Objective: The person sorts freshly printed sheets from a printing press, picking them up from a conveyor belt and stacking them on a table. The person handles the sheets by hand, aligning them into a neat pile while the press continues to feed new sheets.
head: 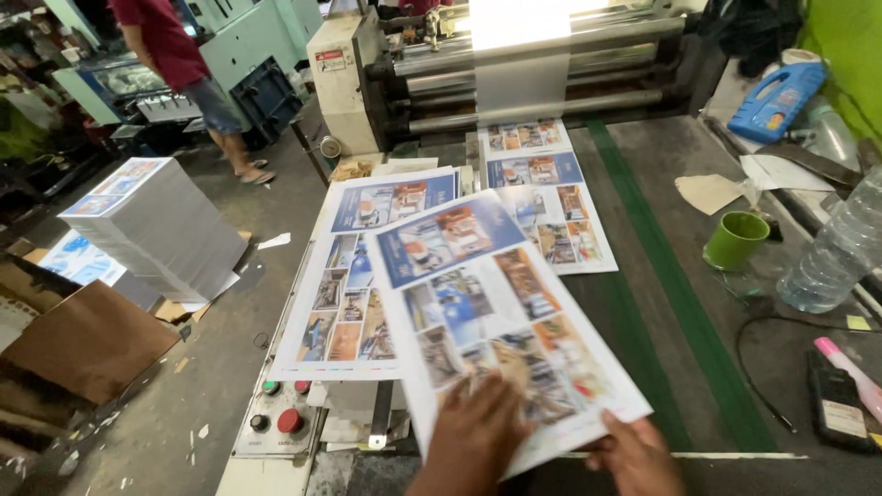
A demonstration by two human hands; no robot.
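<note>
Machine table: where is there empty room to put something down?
Bare dark table lies between the printed sheets and the green cup, along the green stripe. The right edge is crowded: water bottle, blue jug, black cable. Both hands, left hand and right hand, press the top sheet.

The single head camera looks steeply down and forward, close above the machine table (661,276).

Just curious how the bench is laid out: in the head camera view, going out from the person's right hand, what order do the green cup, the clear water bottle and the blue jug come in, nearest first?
From the right hand, at the bottom edge on a printed sheet:
1. Green cup, up and to the right on the table.
2. Clear water bottle, lying farther right near the edge.
3. Blue jug, far back at the top right.
</note>
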